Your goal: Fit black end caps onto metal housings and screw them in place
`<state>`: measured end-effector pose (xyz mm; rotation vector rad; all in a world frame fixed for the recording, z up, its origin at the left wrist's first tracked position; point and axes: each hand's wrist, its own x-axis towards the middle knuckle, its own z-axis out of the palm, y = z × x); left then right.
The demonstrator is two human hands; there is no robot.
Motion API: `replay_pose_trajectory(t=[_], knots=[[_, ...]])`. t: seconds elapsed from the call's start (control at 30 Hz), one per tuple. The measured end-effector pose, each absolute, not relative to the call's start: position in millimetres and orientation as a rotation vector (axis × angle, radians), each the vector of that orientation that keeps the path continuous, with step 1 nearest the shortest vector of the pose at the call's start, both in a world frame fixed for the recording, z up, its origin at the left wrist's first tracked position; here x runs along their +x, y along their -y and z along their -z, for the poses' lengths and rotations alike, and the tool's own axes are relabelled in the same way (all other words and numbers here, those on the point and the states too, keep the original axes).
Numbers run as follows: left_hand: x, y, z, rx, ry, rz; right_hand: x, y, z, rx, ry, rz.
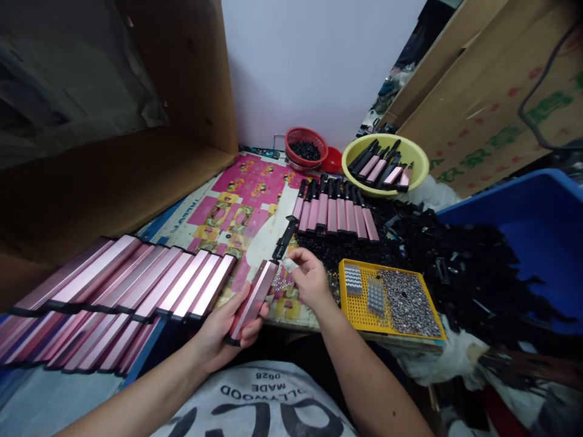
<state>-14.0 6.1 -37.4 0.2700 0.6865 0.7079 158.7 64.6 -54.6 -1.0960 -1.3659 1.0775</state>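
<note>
Closest in, the left hand (223, 331) cradles a pink metal bar (252, 300) at about 12 o'clock, its fingers (252, 325) curled around the long body and the thumb lying along it. A black plastic piece (285, 238) projects from the bar's far end. The bar looks stiff and fairly light, though its glossy finish may be slippery (a grip around the middle seems safest, leaving the black end free). The right hand (310, 279), just beside it, is nearly closed, with finger and thumb pinching a small whitish scrap (288, 264); glare and size make its exact nature hard to tell.

At 1 to 2 o'clock sits a yellow perforated tray (387, 297) holding small silver parts. Rows of matching pink bars (136, 279) fill 9 to 10 o'clock, lying on their sides. Farther out, at 12 to 1 o'clock, more pink bars with black ends (334, 209) stand in a tight line before a heap of black plastic parts (455, 273). Beyond lie a yellow basin (410, 152) of bars, a red basket (300, 135) and, at 2 to 3 o'clock, a blue bin (537, 206).
</note>
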Motion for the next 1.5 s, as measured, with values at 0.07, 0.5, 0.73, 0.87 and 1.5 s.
replay_pose_trajectory(t=[0.07, 0.5, 0.73, 0.87, 1.5], knots=[[-11.6, -4.0, 36.7, 0.319, -0.7, -0.657, 155.9, -62.6, 45.8, -1.068, 1.303, -1.057], [-5.4, -1.9, 29.2, 0.613, -0.851, -0.666, 147.6, -45.6, 40.8, -0.665, 0.84, -1.712], [-25.4, -3.4, 10.3, 1.145, -1.102, -0.629, 207.2, -56.5, 30.6, -0.693, 1.038, -1.712], [-24.6, 2.6, -2.5, 1.684, -1.159, -0.705, 230.0, -74.1, 23.0, -0.753, 1.054, -1.432], [-174.3, -58.4, 10.0, 2.307, -2.372, -0.347, 183.5, -32.2, 85.3, -1.093, 1.41, -0.912]])
